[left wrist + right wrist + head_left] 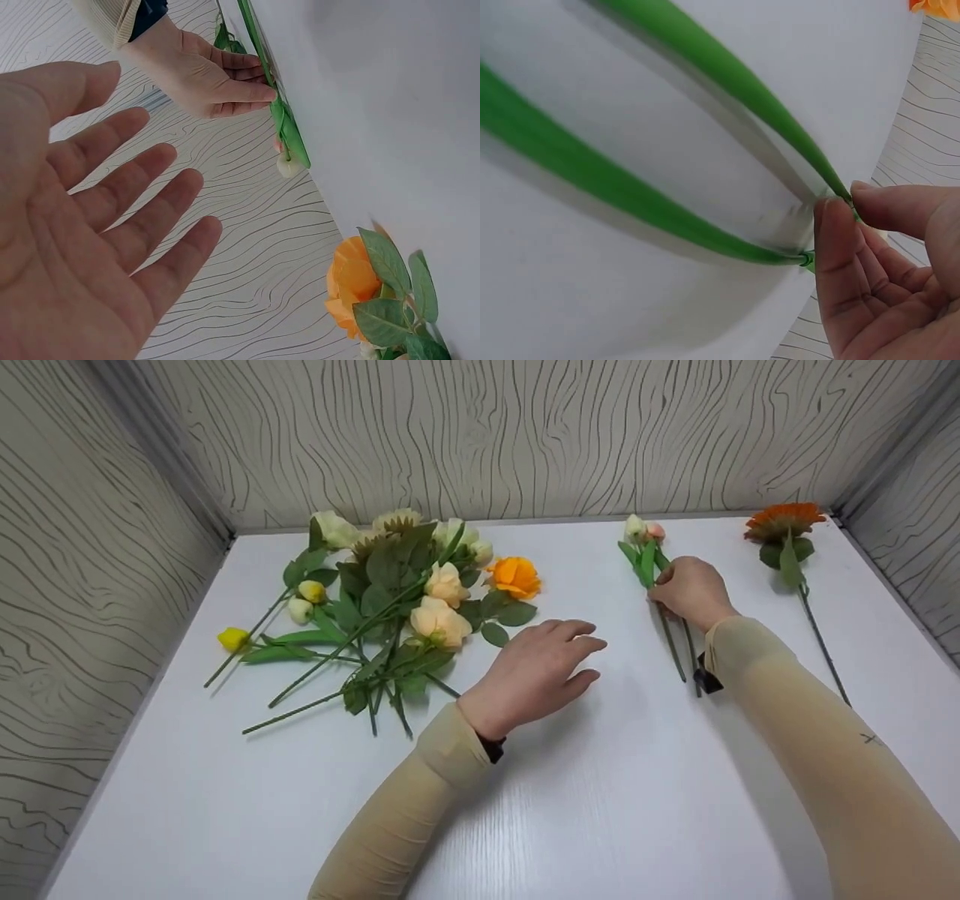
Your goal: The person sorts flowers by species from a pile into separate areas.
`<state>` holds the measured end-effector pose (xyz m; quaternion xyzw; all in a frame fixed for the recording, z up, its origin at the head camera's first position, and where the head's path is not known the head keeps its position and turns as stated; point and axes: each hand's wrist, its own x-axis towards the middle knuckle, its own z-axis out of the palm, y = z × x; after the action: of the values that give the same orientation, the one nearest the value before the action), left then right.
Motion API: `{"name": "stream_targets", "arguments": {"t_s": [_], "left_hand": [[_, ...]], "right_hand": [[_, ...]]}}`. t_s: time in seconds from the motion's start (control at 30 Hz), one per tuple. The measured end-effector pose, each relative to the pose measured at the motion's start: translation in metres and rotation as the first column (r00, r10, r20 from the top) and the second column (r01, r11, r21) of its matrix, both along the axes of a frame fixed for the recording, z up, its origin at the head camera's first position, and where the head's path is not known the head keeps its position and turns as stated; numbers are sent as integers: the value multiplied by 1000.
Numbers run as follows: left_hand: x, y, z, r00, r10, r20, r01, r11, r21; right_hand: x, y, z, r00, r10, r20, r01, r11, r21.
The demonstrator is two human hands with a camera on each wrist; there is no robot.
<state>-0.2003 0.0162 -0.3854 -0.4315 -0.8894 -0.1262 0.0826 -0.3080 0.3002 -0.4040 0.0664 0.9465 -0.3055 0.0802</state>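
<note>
In the head view, a white tulip (635,526) and a pink tulip (655,532) lie side by side toward the back of the table, their stems pointing to the front. My right hand (694,591) pinches a green tulip stem (739,79) between thumb and forefinger, just below the leaves. A second stem (634,196) runs close beside those fingers. I cannot tell which bloom the pinched stem belongs to. Palm down with fingers spread, my left hand (536,671) holds nothing. It is nearest to the orange flower (515,577) and its leaves.
A pile of peach roses (440,622), pale blooms (335,529) and yellow tulips (234,640) with crossing stems covers the left of the white table (600,817). One rust-orange flower (784,522) lies at the far right. Wood-patterned panels (480,442) rise behind and at both sides.
</note>
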Motion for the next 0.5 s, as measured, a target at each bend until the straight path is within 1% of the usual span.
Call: {"name": "stream_targets", "arguments": {"t_s": [0.17, 0.27, 0.33, 0.43, 0.5], "left_hand": [[-1, 0, 0, 1000, 3, 6, -3, 1000, 2], [-2, 0, 0, 1000, 7, 3, -7, 1000, -3], [-2, 0, -1, 1000, 7, 1, -7, 1000, -5], [-4, -3, -1, 1000, 11, 0, -11, 1000, 0], [-5, -9, -1, 1000, 20, 1, -20, 1000, 12]], "right_hand": [[2, 1, 5, 999, 6, -51, -6, 1000, -2], [7, 3, 8, 994, 20, -108, -18, 1000, 19], [11, 3, 10, 987, 37, -154, -30, 999, 46], [20, 1, 10, 972, 84, -222, -64, 993, 97], [27, -3, 9, 965, 115, -238, -88, 989, 119]]}}
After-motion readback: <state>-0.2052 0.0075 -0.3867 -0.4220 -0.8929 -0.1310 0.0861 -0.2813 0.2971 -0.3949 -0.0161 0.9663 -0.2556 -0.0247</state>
